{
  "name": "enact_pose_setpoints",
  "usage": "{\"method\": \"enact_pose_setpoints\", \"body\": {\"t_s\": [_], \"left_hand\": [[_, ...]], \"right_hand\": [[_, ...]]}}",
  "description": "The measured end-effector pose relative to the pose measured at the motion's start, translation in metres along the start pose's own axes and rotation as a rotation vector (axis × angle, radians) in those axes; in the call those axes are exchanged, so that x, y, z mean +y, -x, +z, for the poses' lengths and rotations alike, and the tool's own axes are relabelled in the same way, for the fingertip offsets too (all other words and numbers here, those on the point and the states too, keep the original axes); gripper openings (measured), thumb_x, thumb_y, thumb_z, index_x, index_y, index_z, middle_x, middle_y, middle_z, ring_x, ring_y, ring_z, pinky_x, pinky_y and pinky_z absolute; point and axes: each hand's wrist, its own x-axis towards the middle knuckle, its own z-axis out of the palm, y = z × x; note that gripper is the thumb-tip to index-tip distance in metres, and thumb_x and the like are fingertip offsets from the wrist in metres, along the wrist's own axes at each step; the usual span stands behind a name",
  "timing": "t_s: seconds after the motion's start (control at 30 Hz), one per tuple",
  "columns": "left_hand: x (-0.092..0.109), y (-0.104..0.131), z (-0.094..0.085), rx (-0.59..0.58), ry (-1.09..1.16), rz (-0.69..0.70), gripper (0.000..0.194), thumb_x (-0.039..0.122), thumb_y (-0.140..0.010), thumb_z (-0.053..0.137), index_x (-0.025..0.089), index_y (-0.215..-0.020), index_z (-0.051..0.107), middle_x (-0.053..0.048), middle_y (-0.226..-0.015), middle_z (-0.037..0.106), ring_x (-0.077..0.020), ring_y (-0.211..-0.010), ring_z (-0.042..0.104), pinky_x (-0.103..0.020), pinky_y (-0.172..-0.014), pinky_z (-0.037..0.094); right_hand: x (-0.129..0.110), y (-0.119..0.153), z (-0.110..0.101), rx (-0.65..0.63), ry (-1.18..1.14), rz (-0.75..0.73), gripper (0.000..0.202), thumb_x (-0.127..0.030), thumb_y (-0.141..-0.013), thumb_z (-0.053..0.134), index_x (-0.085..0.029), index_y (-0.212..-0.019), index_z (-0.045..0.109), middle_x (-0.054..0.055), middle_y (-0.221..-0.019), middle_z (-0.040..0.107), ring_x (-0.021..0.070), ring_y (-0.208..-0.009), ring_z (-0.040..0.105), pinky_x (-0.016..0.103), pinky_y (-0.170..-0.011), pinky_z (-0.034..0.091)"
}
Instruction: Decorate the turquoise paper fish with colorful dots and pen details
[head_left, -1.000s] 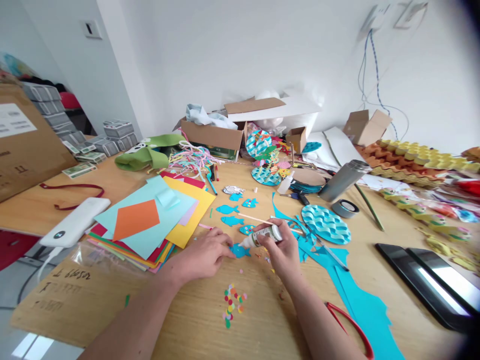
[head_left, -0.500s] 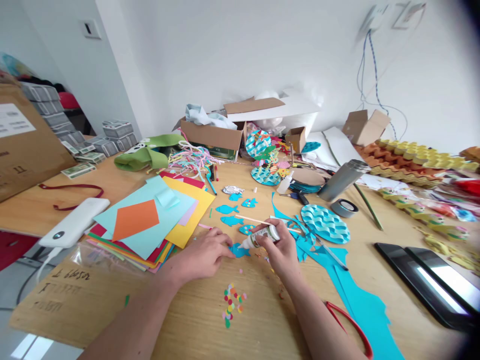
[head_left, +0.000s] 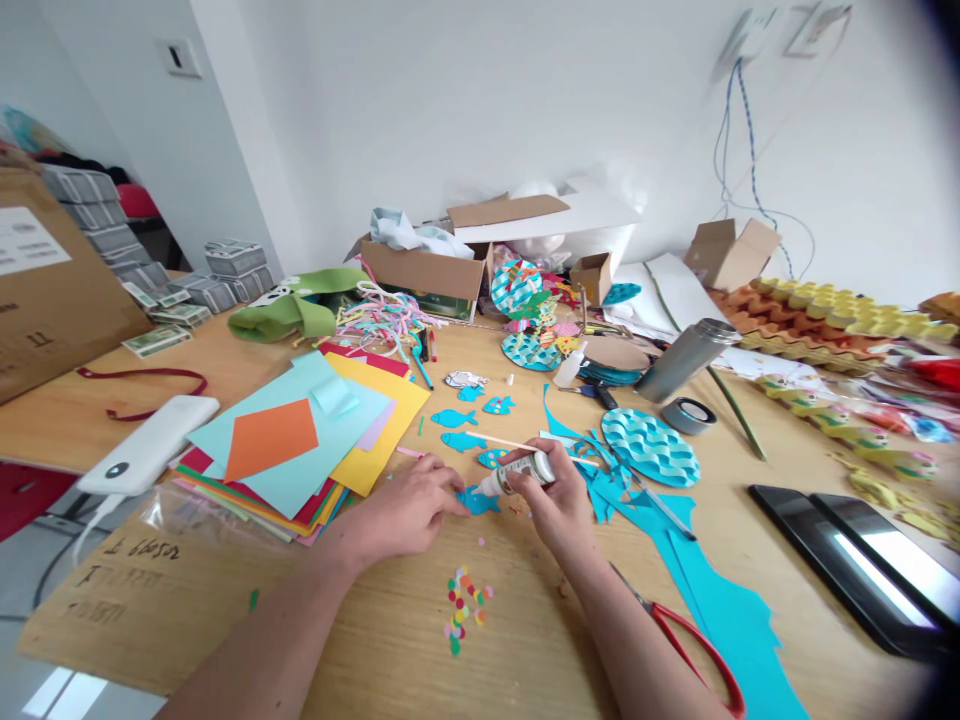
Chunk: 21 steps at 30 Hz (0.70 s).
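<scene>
My right hand (head_left: 561,503) is closed around a white glue bottle (head_left: 525,474), tilted with its nozzle down at a blue paper fish (head_left: 480,501). A thin pale stick (head_left: 495,440) runs across by the same hand and seems tucked among its fingers. My left hand (head_left: 411,506) rests on the table, fingers bent and close together, fingertips pressing the fish's left edge. Just beyond lie several other blue paper fish (head_left: 454,418), one with coloured dots (head_left: 491,458) partly hidden by the bottle. Small coloured paper dots (head_left: 463,605) are scattered nearer me.
Stacked coloured paper (head_left: 274,440) lies left, near a white power bank (head_left: 150,445). On the right are blue paper scraps (head_left: 720,600), red-handled scissors (head_left: 697,645), a woven blue disc (head_left: 651,447), a tape roll (head_left: 688,416), a metal flask (head_left: 690,360) and dark tablets (head_left: 840,570).
My right hand and the glue bottle have shifted slightly left and lower over the fish. More of the scissors shows beside my right forearm. My left hand stays nearly where it was.
</scene>
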Motion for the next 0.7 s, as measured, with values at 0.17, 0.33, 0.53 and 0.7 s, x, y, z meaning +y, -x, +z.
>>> {"method": "enact_pose_setpoints", "body": {"t_s": [0.17, 0.33, 0.53, 0.7], "left_hand": [[0.0004, 0.0005, -0.0001, 0.001, -0.004, -0.002, 0.043, 0.000, -0.084, 0.055, 0.028, -0.109, 0.076, -0.002, -0.118, 0.069, -0.0248, -0.116, 0.053, -0.044, -0.105, 0.042], [-0.0011, 0.0008, 0.0014, 0.004, -0.010, -0.008, 0.044, 0.000, -0.082, 0.055, 0.028, -0.109, 0.076, -0.002, -0.120, 0.068, -0.0249, -0.118, 0.052, -0.045, -0.106, 0.041], [0.0000, 0.0009, 0.0007, -0.001, -0.020, -0.012, 0.044, 0.000, -0.082, 0.056, 0.028, -0.109, 0.076, -0.002, -0.120, 0.068, -0.0255, -0.118, 0.053, -0.047, -0.107, 0.040], [-0.0004, 0.0010, 0.0017, 0.011, -0.012, -0.001, 0.045, -0.001, -0.082, 0.055, 0.028, -0.110, 0.076, -0.002, -0.120, 0.068, -0.0253, -0.119, 0.052, -0.046, -0.107, 0.041]], "right_hand": [[0.0017, 0.0010, -0.0012, -0.005, 0.016, 0.007, 0.020, -0.024, -0.072, 0.068, -0.023, -0.089, 0.057, 0.001, -0.082, 0.071, 0.0157, -0.064, 0.060, 0.027, -0.057, 0.048], [0.0031, 0.0022, -0.0006, -0.018, 0.032, -0.007, 0.020, -0.024, -0.073, 0.068, -0.024, -0.090, 0.057, 0.001, -0.084, 0.071, 0.0168, -0.066, 0.060, 0.028, -0.059, 0.049], [0.0060, 0.0032, 0.0007, -0.030, 0.056, -0.027, 0.018, -0.024, -0.076, 0.067, -0.024, -0.091, 0.058, 0.002, -0.085, 0.070, 0.0176, -0.070, 0.061, 0.029, -0.062, 0.050], [0.0073, 0.0038, 0.0010, -0.040, 0.050, -0.017, 0.018, -0.024, -0.076, 0.067, -0.024, -0.092, 0.058, 0.001, -0.086, 0.070, 0.0173, -0.069, 0.061, 0.029, -0.061, 0.050]]}}
